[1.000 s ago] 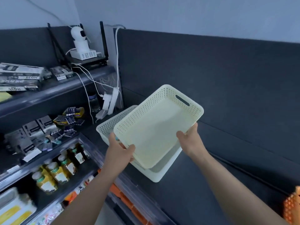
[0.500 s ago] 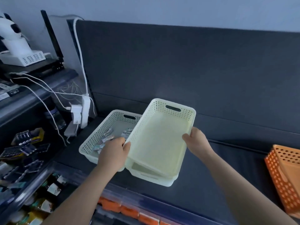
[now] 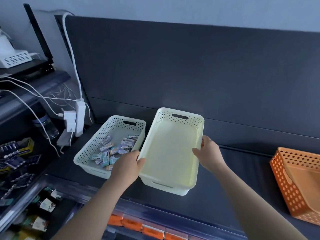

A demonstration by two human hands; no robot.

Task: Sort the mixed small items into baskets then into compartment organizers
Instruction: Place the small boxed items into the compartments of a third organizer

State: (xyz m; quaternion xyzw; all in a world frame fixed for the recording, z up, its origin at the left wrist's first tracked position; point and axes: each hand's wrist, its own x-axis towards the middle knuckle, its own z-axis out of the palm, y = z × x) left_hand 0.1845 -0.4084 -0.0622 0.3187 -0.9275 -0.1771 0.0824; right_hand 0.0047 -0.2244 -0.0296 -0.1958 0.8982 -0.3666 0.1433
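A pale yellow perforated basket point(image 3: 170, 153) sits empty on the dark shelf point(image 3: 233, 179). My left hand point(image 3: 127, 166) grips its left rim, and my right hand point(image 3: 207, 152) holds its right rim. Right beside it on the left stands a white perforated basket point(image 3: 90, 148) holding several small boxed items point(image 3: 115, 150). The two baskets stand side by side, nearly touching.
An orange perforated basket point(image 3: 297, 184) stands at the right edge of the shelf. A white power strip with plugs and cables point(image 3: 76, 118) hangs at the left. Lower left shelves hold battery packs point(image 3: 15, 151) and small bottles point(image 3: 45, 205). Orange drawer fronts point(image 3: 138, 227) lie below.
The yellow basket, earlier held tilted over the white one, has come down and to the right onto the shelf. The white basket's contents are now uncovered. The view has swung right.
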